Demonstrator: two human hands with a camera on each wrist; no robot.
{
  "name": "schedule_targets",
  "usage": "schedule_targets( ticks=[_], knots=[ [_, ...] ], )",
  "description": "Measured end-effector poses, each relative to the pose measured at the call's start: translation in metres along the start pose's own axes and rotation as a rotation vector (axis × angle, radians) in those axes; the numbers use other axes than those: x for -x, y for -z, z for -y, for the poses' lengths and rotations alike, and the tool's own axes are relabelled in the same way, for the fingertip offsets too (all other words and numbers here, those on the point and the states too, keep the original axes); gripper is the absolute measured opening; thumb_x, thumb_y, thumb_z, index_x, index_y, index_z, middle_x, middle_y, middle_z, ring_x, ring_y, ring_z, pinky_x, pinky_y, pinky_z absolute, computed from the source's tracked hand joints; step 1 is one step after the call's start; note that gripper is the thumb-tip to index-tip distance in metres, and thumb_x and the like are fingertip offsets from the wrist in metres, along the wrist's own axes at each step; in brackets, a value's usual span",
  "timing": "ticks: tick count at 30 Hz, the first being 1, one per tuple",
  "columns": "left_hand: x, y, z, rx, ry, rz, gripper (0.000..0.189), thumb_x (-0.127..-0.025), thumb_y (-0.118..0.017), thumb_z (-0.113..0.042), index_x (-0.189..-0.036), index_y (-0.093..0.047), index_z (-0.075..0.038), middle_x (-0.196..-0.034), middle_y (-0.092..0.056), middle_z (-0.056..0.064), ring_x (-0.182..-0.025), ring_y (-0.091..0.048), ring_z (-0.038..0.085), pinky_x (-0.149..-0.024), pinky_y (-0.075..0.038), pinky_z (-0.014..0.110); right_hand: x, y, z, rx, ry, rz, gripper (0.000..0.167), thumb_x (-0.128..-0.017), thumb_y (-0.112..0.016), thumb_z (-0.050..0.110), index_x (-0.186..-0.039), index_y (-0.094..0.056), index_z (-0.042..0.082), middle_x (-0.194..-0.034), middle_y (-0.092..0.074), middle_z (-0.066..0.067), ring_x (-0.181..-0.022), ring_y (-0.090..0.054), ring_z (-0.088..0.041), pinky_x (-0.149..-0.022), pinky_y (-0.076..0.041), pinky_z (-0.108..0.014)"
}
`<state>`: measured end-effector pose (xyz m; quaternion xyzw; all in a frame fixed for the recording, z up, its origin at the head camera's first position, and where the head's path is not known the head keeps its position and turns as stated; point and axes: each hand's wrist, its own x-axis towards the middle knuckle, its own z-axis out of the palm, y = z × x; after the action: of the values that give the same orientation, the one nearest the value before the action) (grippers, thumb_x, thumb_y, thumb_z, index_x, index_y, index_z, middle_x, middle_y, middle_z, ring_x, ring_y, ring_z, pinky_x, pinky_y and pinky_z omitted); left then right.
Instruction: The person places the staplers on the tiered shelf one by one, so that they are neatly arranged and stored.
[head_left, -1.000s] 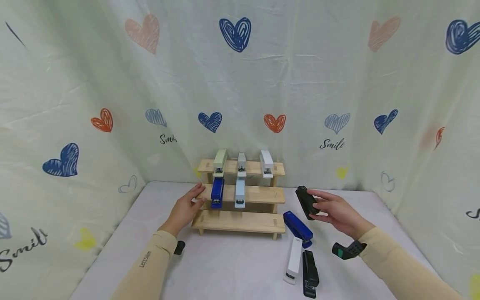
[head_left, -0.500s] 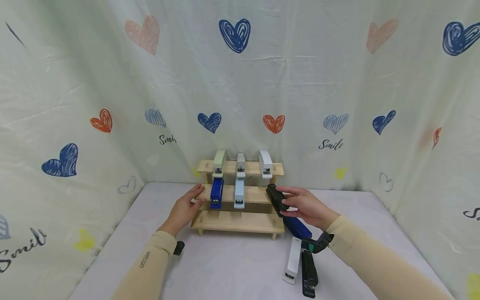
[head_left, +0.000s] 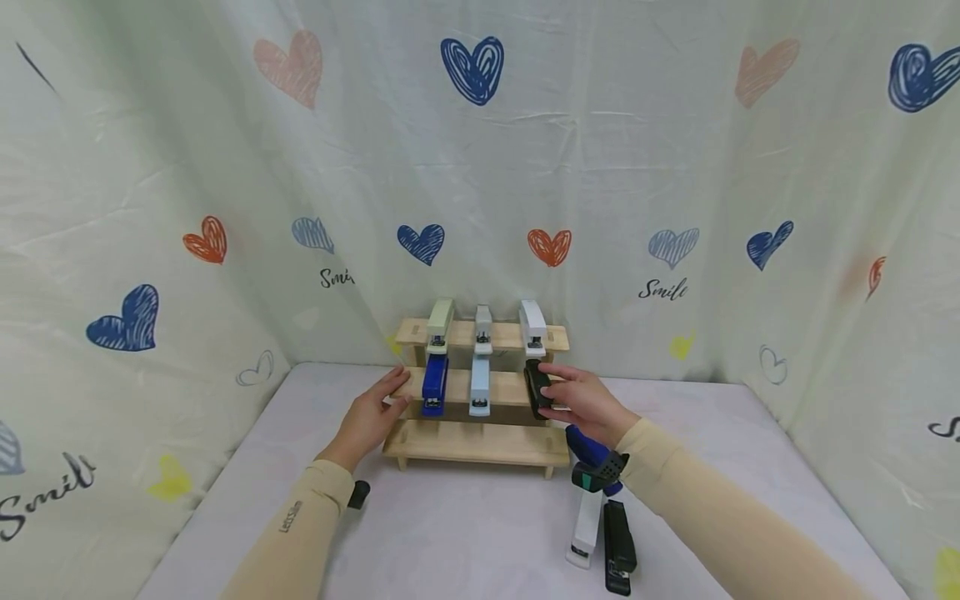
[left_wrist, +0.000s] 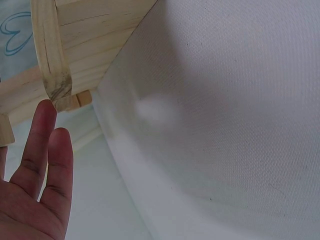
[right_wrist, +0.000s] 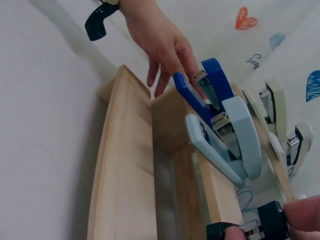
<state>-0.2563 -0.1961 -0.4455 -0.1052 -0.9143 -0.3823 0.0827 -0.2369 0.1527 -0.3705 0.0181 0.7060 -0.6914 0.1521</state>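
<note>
Over the last second the black stapler [head_left: 536, 392] has moved, with the right hand [head_left: 588, 408], from beyond the rack's [head_left: 476, 446] right end to that end of its middle step; the left hand [head_left: 367, 425] has stayed at the rack's left end. Thumb and fingers of the right hand pinch the stapler; the left grasps nothing, its fingers straight against the rack. I cannot tell whether the black stapler's base already bears on the rack. Released too near the rack's end or front edge, it could tip off; lifted carelessly, it might knock the white stapler [head_left: 533, 325] above. The wristband [head_left: 600, 472], low over the loose blue stapler [head_left: 576, 442] just right of the rack, could catch it.

Counted: one rack, three steps, nine staplers. Rack's top: one green stapler [head_left: 440, 317], one grey stapler [head_left: 483, 325], the white. Rack's middle: one blue stapler [head_left: 435, 383], one light-blue stapler [head_left: 480, 387], plus the pinched black. Right of the rack: the loose blue, one loose white stapler [head_left: 585, 525], one loose black stapler [head_left: 618, 533].
</note>
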Motion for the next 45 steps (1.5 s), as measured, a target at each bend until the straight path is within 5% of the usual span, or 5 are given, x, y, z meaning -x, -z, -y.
schedule_targets(
  ticks=[10, 45],
  knots=[
    [0.0001, 0.0013, -0.0008, 0.011, 0.009, 0.011, 0.051, -0.102, -0.061, -0.023, -0.149, -0.048, -0.007, -0.158, -0.036, 0.003, -0.122, -0.056, 0.032, -0.093, -0.051, 0.045, -0.0052, -0.0053, -0.0011, 0.007, 0.028, -0.034, 0.059, -0.096, -0.054, -0.009, -0.152, -0.041, 0.004, -0.142, -0.041, -0.028, -0.124, -0.051, -0.043, -0.098, -0.049, -0.044],
    [-0.0003, 0.0020, -0.0025, 0.022, 0.019, 0.031, 0.051, -0.103, -0.059, -0.022, -0.150, -0.046, -0.007, -0.159, -0.034, 0.004, -0.118, -0.059, 0.031, -0.092, -0.051, 0.044, -0.0066, -0.0015, -0.0055, 0.026, 0.054, -0.026, 0.060, -0.098, -0.057, -0.005, -0.153, -0.039, 0.006, -0.142, -0.041, -0.028, -0.122, -0.054, -0.041, -0.094, -0.052, -0.040]
  ],
)
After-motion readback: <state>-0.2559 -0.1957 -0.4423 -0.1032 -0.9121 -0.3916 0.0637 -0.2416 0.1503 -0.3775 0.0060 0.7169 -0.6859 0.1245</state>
